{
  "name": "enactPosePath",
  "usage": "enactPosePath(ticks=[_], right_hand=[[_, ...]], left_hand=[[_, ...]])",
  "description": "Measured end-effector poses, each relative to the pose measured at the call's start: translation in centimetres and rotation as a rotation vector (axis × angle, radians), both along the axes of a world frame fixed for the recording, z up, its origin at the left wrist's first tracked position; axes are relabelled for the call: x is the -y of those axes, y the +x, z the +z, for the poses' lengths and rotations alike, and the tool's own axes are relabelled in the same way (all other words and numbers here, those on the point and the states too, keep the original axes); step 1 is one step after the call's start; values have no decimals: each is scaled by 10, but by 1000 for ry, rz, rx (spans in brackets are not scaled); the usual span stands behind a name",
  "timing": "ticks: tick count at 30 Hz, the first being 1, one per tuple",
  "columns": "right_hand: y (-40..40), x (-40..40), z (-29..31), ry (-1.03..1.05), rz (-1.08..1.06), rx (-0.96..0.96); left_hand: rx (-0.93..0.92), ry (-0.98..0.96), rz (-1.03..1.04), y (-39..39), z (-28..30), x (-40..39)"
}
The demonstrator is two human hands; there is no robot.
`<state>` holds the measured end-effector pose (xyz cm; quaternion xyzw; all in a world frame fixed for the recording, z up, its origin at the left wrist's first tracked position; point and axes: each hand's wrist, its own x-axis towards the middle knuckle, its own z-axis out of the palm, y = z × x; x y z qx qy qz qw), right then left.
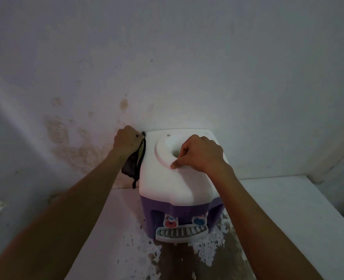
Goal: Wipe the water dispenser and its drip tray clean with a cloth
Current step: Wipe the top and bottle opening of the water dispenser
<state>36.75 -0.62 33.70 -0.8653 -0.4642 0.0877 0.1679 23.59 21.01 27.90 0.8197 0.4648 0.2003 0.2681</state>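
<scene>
Peeling white paint and bare dark patches mark the worktop (288,209) near its front edge, so that surface looks unwiped. Just behind, the water dispenser (167,184) stands toward the back edge, against the wall; its slotted drip tray (180,233) juts from the purple base below the two taps and appears not yet reached. On the white top, the right hand (199,154) rests with fingers curled at the round inlet, steadying it. Farthest, the left hand (126,140) grasps a dark cloth (134,162) against the dispenser's left side, so wiping seems under way there.
</scene>
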Motion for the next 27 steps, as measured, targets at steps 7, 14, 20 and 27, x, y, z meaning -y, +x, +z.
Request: enactPosePath(ticks=[7,14,20,27], right_hand=[[1,0,-1,-4,9,7],[1,0,-3,17,14,0],[3,0,-3,5,15,4],[2,3,-1,4,20,5]], left_hand=[[594,-761,147,-55,-46,45],[387,-237,-5,-18,3,25],[200,-14,-180,-27,9,41],[124,64,-394,-65,10,77]])
